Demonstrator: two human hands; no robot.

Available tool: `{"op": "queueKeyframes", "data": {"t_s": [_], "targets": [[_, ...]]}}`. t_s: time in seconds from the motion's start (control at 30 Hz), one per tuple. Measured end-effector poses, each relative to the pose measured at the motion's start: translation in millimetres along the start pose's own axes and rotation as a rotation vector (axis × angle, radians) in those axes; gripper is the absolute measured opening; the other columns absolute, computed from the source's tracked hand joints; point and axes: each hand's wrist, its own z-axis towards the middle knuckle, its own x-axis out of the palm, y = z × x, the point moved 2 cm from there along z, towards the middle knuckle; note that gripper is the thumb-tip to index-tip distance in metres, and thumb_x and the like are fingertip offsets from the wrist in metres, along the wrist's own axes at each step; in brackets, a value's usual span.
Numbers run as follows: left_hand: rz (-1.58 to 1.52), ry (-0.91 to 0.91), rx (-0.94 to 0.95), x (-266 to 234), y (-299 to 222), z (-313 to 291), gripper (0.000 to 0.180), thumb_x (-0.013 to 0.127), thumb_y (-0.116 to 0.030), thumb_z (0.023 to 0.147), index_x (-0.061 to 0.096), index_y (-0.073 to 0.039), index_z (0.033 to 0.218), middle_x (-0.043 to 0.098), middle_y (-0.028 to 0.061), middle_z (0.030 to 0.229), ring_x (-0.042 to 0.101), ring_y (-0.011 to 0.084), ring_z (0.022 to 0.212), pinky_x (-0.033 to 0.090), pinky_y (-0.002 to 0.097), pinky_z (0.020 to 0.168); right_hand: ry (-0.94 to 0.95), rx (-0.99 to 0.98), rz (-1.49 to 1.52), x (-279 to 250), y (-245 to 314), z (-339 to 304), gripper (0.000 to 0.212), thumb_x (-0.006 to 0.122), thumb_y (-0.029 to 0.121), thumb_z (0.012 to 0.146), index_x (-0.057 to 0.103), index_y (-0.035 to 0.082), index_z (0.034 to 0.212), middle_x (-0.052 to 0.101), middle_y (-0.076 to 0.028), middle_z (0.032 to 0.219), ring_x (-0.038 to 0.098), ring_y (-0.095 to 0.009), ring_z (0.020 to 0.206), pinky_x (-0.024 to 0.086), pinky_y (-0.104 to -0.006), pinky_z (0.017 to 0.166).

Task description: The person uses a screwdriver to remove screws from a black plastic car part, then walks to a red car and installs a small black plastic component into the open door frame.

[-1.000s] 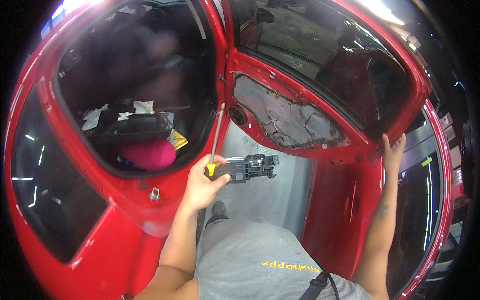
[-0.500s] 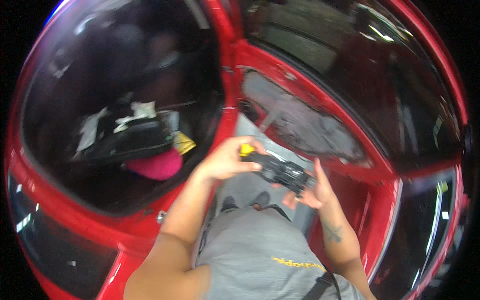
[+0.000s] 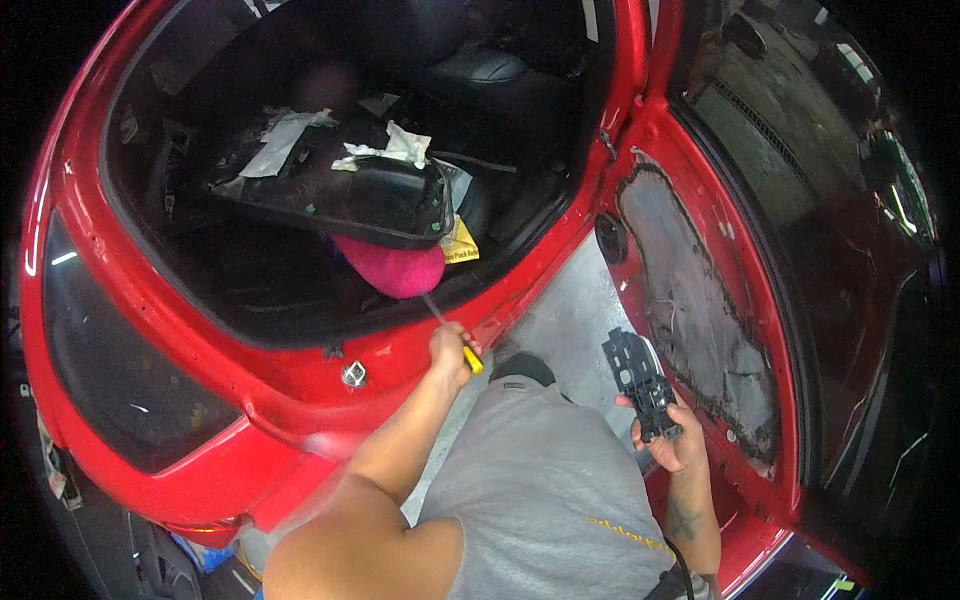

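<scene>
My left hand is closed around a screwdriver with a yellow handle. Its thin metal shaft points up toward the car's door opening, its tip beside a pink fuzzy item. In my right hand I grip the lower end of a black plastic part, flat and long with slots and small fittings. That part stands upright near the open door's inner side, apart from it. What exact kind of part it is, I cannot tell.
Inside the red car lie a black tray, crumpled white paper and a yellow packet. At right, the open red door has its inner panel bare, showing a greyish sheet. A metal latch sits on the sill.
My hands have moved apart. The left hand has carried the screwdriver leftward to the car's opening; the right keeps the black part, now upright. The view has shifted to the left.
</scene>
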Motion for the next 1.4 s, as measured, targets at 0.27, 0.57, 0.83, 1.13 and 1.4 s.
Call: {"op": "queueKeyframes", "data": {"t_s": [0.27,0.57,0.83,1.13,1.4], "targets": [[-0.145,-0.240,0.551,13,-105,132,0.019,0.053,0.005,0.094,0.053,-0.007,0.109,0.060,0.0065,0.087,0.060,0.0172,0.073,0.053,0.0346,0.067,-0.063,0.001,-0.082,22,26,34,0.082,0.067,0.030,0.092,0.032,-0.003,0.159,0.059,-0.040,0.137,0.076,-0.037,0.077,0.064,-0.0408,0.063],[0.193,-0.485,0.358,-26,-156,240,0.041,0.080,-0.027,0.091,0.069,-0.015,0.128,0.076,0.0048,0.112,0.070,0.0229,0.083,0.058,0.0387,0.066,-0.181,-0.025,-0.143,38,51,78,0.072,0.066,0.030,0.093,0.039,-0.001,0.153,0.062,-0.037,0.135,0.075,-0.036,0.075,0.062,-0.0429,0.059],[0.049,-0.489,0.738,-58,-153,270,0.076,0.088,-0.047,0.080,0.066,0.001,0.133,0.068,0.0235,0.140,0.065,0.0358,0.130,0.050,0.0457,0.106,-0.235,-0.084,-0.093,31,53,90,0.073,0.064,0.034,0.094,0.039,0.001,0.154,0.063,-0.036,0.135,0.075,-0.037,0.076,0.063,-0.0442,0.061],[0.340,-0.825,0.523,-24,-160,178,0.081,0.080,-0.042,0.090,0.048,0.006,0.147,0.056,0.0305,0.149,0.058,0.0403,0.133,0.045,0.0484,0.109,-0.237,-0.128,-0.135,23,63,124,0.071,0.057,0.044,0.099,0.049,-0.005,0.150,0.067,-0.032,0.133,0.074,-0.030,0.086,0.057,-0.0394,0.071],[0.302,-0.407,0.912,40,-61,76,0.021,0.068,-0.021,0.103,0.053,-0.007,0.104,0.059,0.0068,0.099,0.055,0.0172,0.093,0.046,0.0363,0.084,-0.186,-0.181,-0.089,35,69,140,0.061,0.063,0.035,0.101,0.048,0.004,0.151,0.070,-0.023,0.129,0.071,-0.023,0.090,0.056,-0.0350,0.072]]}}
